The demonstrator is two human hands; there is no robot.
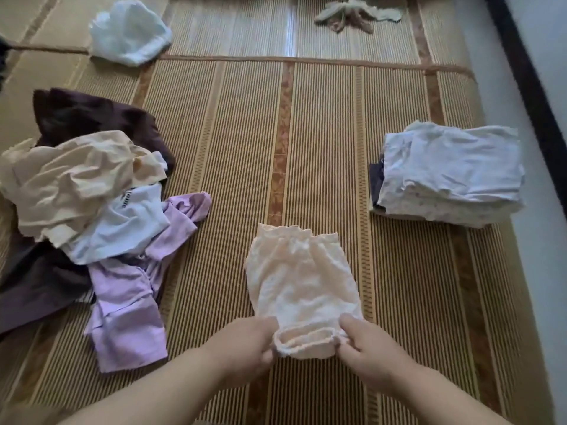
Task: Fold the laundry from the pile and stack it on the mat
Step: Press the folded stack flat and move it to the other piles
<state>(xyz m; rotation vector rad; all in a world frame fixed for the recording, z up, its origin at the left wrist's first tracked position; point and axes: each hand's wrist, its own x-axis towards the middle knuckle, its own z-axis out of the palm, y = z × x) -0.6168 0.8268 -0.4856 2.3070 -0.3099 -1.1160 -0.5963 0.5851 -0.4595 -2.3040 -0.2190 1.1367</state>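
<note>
Both hands are down at the bottom centre of the frame, working the near edge of a small peach garment (302, 277). The left hand (245, 345) and right hand (371, 348) each pinch a corner of its hem, which is rolled up a bit between them. The rest lies flat on the mat (233, 133), with the frilly edge pointing away from the person.

The unfolded pile (86, 194) sprawls over the left side: cream and white pieces on top, a dark brown one (92, 118) underneath, and a lilac top (129, 302) spilling out toward bottom centre, near the left hand but not touching it.

The folded stack (451, 173) sits at middle right, pale grey on top, something dark poking out on its left side. Its right edge is just about at the mat's edge, next to the pale strip and a dark border (534, 102).

Between pile and stack there's a wide bare lane of mat running up to a brown seam. A white cloth (130, 32) lies across that seam at upper left, and a beige rag (356, 12) is at the top edge.
</note>
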